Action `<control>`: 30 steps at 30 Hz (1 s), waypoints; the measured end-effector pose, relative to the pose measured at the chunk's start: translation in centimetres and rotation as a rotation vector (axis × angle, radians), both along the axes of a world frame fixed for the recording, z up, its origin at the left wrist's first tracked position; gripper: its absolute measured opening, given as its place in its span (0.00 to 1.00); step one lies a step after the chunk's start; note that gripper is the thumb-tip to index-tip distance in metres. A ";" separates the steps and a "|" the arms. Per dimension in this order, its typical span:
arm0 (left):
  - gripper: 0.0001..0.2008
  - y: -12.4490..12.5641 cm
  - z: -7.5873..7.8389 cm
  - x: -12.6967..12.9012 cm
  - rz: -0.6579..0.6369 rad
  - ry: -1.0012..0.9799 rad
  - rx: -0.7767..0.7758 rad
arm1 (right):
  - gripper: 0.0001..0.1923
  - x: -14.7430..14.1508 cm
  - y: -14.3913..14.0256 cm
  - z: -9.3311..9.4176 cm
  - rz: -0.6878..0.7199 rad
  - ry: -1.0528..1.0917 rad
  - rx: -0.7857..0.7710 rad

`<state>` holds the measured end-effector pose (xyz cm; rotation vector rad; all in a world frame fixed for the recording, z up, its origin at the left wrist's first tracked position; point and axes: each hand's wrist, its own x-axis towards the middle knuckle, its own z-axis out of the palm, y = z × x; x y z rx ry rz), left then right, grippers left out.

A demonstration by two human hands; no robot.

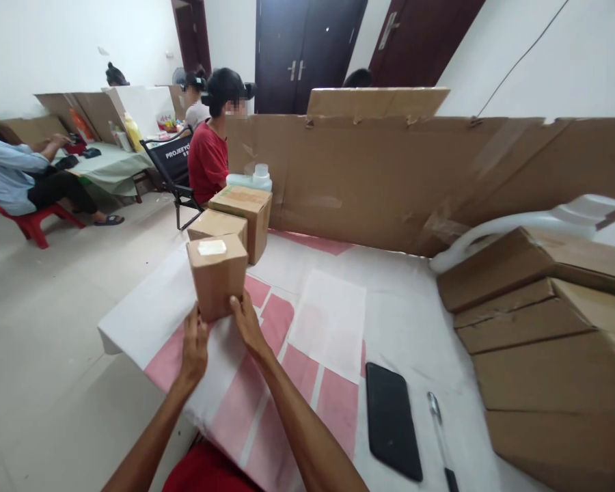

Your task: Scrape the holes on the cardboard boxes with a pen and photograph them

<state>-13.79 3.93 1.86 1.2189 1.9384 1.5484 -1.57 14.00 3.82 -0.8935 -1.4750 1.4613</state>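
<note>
A small cardboard box (218, 283) with a white label on top stands at the left part of the table, between my two hands. My left hand (193, 348) presses its fingers to the lower left of this box. On the opposite side, my right hand (246, 324) grips the lower right corner, thumb on the near face. Two more cardboard boxes stand directly behind it: a middle box (220, 224) and a taller far box (259, 222). The fingers behind the near box are partly hidden.
The table (400, 307) has a white and pink cover with a white sheet (331, 321). A black flat object (392, 420) and a metal tool (437, 417) lie right. Stacked cartons (543, 362) and a cardboard wall (379, 178) border it. A person in red (208, 154) sits beyond.
</note>
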 end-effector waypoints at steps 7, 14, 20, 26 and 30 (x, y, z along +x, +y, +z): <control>0.39 -6.8 3.1 7.9 -0.466 0.872 0.143 | 0.39 10.1 -0.5 0.2 -0.006 0.078 -0.232; 0.40 -3.2 11.1 11.6 -0.861 0.914 0.356 | 0.37 18.3 -4.5 2.6 0.000 0.184 -0.361; 0.29 0.5 16.4 13.5 -0.930 0.564 0.470 | 0.49 24.2 -8.8 4.4 0.028 0.228 -0.301; 0.22 3.5 19.2 13.7 -0.782 0.348 0.450 | 0.39 24.0 -11.0 8.9 -0.086 0.150 -0.154; 0.18 3.6 19.7 13.2 -0.741 0.403 0.471 | 0.31 23.6 -11.6 11.0 -0.315 -0.039 -0.140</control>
